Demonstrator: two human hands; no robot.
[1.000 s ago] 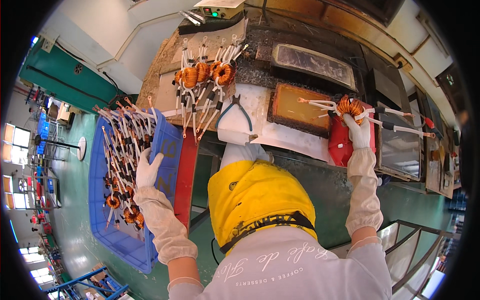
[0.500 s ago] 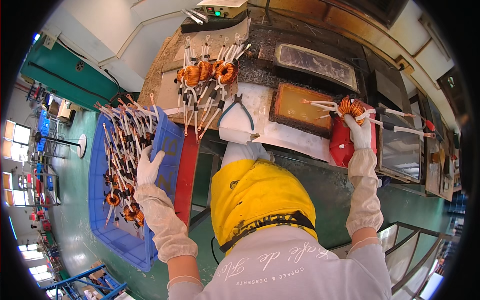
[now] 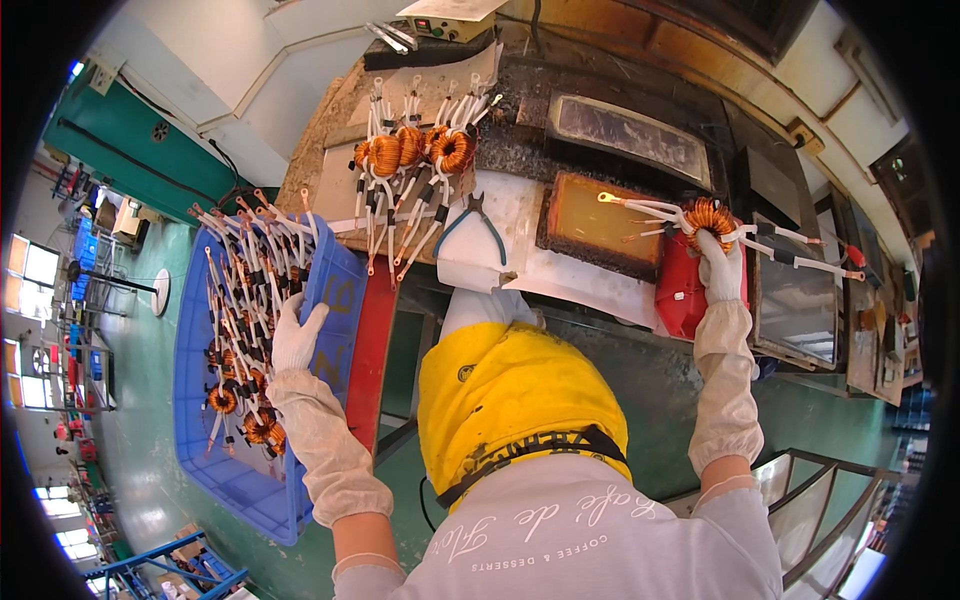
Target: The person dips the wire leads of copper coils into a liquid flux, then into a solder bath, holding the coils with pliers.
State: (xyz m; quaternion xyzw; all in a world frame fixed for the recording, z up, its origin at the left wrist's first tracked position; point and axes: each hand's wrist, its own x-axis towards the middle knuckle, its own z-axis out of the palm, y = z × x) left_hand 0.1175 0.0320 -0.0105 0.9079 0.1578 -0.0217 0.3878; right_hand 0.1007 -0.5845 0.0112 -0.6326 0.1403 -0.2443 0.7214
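Observation:
My right hand point(image 3: 719, 270), in a white glove, grips a toroidal coil point(image 3: 708, 216) wound with copper wire. Its white sleeved leads with ring lugs stick out to both sides, above a red box-like object point(image 3: 681, 295). On the left, my gloved left hand point(image 3: 297, 338) is at the inner side of a blue plastic bin point(image 3: 335, 290), thumb apart from the fingers, holding nothing visible. Beside it, many similar coils point(image 3: 264, 428) and upright leads fill the bin. More coils point(image 3: 384, 155) stand grouped on the workbench, leads up and down.
Blue-handled cutting pliers point(image 3: 474, 230) lie on white paper at the bench's near edge. An amber-filled rectangular tray point(image 3: 605, 225) sits left of the held coil, with a dark-framed tray point(image 3: 630, 132) behind it. A small control box point(image 3: 450, 22) stands at the back.
The coil in my right hand has turned slightly, its left leads now pointing over the amber tray a little higher. My left hand stays at the bin.

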